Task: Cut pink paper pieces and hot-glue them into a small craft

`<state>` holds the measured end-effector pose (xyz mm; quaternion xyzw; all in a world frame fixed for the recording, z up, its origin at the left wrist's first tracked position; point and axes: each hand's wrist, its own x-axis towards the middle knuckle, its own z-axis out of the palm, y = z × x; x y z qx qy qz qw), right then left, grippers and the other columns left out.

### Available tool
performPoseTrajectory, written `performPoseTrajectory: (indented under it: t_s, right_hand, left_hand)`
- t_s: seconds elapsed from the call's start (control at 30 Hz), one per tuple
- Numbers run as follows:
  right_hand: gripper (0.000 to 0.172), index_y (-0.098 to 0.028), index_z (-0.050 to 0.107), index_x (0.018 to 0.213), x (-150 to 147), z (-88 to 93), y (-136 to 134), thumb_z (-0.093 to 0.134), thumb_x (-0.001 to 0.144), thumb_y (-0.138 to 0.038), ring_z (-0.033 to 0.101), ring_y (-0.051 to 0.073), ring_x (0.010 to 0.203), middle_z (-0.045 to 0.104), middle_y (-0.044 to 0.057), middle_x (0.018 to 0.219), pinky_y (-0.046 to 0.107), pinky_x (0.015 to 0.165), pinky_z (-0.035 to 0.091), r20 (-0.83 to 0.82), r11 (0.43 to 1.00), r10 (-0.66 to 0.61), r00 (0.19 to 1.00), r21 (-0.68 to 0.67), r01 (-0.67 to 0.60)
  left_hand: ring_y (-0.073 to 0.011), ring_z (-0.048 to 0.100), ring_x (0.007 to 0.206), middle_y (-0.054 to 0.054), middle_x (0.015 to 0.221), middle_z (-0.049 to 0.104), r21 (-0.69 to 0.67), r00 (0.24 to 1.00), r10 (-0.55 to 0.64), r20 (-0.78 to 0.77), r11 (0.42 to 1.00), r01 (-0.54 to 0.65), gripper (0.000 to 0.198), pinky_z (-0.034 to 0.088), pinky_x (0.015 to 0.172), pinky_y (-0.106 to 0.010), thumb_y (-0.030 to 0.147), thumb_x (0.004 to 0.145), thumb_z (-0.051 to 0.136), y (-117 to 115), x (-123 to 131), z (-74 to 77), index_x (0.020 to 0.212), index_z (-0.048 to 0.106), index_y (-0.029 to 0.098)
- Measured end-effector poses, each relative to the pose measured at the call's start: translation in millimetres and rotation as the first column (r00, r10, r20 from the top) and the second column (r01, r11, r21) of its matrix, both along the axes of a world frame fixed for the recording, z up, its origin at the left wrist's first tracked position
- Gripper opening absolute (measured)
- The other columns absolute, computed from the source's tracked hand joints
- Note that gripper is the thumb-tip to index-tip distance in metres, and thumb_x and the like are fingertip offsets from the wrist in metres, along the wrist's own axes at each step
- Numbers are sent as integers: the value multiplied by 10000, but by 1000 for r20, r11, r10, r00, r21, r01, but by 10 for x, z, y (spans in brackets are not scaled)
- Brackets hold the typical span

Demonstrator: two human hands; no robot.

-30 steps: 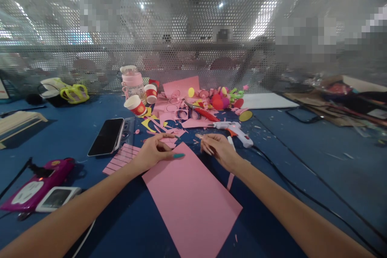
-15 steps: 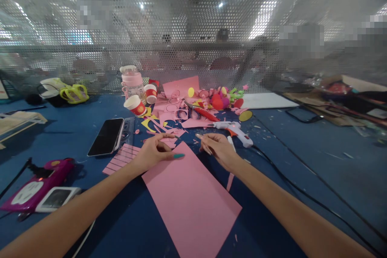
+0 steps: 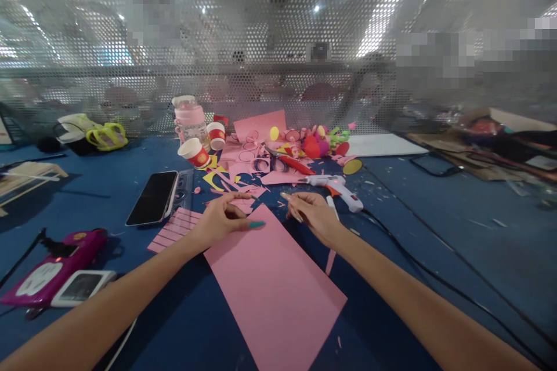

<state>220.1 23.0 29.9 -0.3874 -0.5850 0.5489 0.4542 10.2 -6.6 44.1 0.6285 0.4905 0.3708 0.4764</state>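
A plain pink paper sheet (image 3: 278,290) lies slantwise in front of me, its far corner between my hands. My left hand (image 3: 224,217) is at the sheet's far left edge, thumb pressed on top and the other fingers curled beyond the edge. My right hand (image 3: 313,211) is just past the sheet's right side with thumb and fingertips pinched together; whatever is between them is too small to make out. Beside my left wrist lies a pink paper piece with dark lines (image 3: 176,229). A white glue gun (image 3: 337,187) rests beyond my right hand.
Behind my hands are pink paper scraps (image 3: 248,153), red-handled pliers (image 3: 296,163), two paper cups (image 3: 194,152) and a pink-lidded bottle (image 3: 190,122). Left are a phone (image 3: 153,197) and a purple power strip (image 3: 56,264). A black cord (image 3: 413,252) crosses the right side.
Both hands keep nearly the same place and pose, and the pink sheet stays put. The view has shifted very slightly.
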Motion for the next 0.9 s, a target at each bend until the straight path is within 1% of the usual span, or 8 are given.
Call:
performPoseTrajectory:
  t_s: [0.13, 0.27, 0.37, 0.43, 0.53, 0.67, 0.77, 0.9]
  right_hand:
    - [399, -168, 453, 436, -4, 5, -2, 584, 719, -417, 354, 66, 391, 403, -50, 384, 260, 549, 403, -73, 999, -1, 997, -44, -3]
    - [443, -170, 498, 506, 8, 42, -8, 477, 742, -544, 380, 75, 375, 467, -32, 439, 266, 507, 402, -197, 991, 17, 980, -129, -43]
    - [519, -167, 490, 485, 19, 67, -7, 401, 752, -603, 385, 77, 373, 461, -21, 427, 258, 497, 397, -209, 985, 33, 977, -159, -67]
    - [536, -167, 485, 468, 25, 70, -4, 389, 750, -613, 382, 76, 368, 446, -21, 406, 254, 497, 398, -211, 982, 30, 977, -174, -68]
    - [483, -166, 492, 473, 33, 58, 1, 453, 739, -567, 383, 75, 368, 452, -23, 406, 253, 491, 396, -212, 983, 25, 977, -174, -63]
    - [354, -163, 493, 481, 32, 44, 3, 589, 697, -428, 365, 62, 365, 446, -41, 407, 246, 481, 382, -190, 990, 30, 981, -127, -55]
    - [365, -169, 452, 449, 23, 36, 5, 618, 686, -391, 330, 52, 354, 399, -59, 367, 242, 480, 375, -163, 994, 38, 986, -98, -54]
    - [404, -174, 411, 444, 15, 13, 12, 617, 692, -418, 295, 43, 333, 353, -75, 335, 234, 449, 352, -102, 997, -16, 995, -73, 8]
  left_hand:
    - [-100, 512, 491, 59, 494, 576, 2, 1000, 9, -1, 1000, -9, 624, 376, 521, -210, 372, 516, 743, 7, -5, -13, 1047, 509, 143]
    - [-103, 513, 495, 64, 483, 569, 10, 1000, 22, 11, 1000, -22, 641, 380, 527, -212, 373, 515, 741, 19, -11, -33, 1063, 501, 143]
    - [-110, 519, 504, 54, 490, 574, 26, 1000, 24, -5, 999, -24, 622, 376, 524, -215, 377, 519, 738, 30, -14, -39, 1050, 517, 137]
    - [-111, 519, 509, 45, 498, 577, 41, 999, 30, -14, 999, -30, 608, 373, 522, -214, 372, 521, 738, 35, -16, -40, 1039, 528, 134]
    - [-104, 505, 496, 48, 496, 568, 41, 999, 35, -10, 999, -34, 630, 366, 510, -209, 368, 523, 738, 35, -17, -41, 1063, 511, 135]
    - [-93, 479, 492, 58, 492, 552, 31, 999, 32, -3, 999, -32, 655, 354, 515, -201, 370, 524, 738, 27, -17, -35, 1082, 489, 133]
    - [-90, 470, 494, 59, 494, 550, 31, 999, 32, -5, 999, -32, 666, 347, 520, -200, 368, 523, 740, 20, -18, -26, 1090, 484, 132]
    - [-91, 466, 472, 68, 482, 550, 24, 1000, 31, 1, 999, -31, 676, 334, 500, -198, 374, 518, 739, 16, -19, -22, 1100, 481, 146]
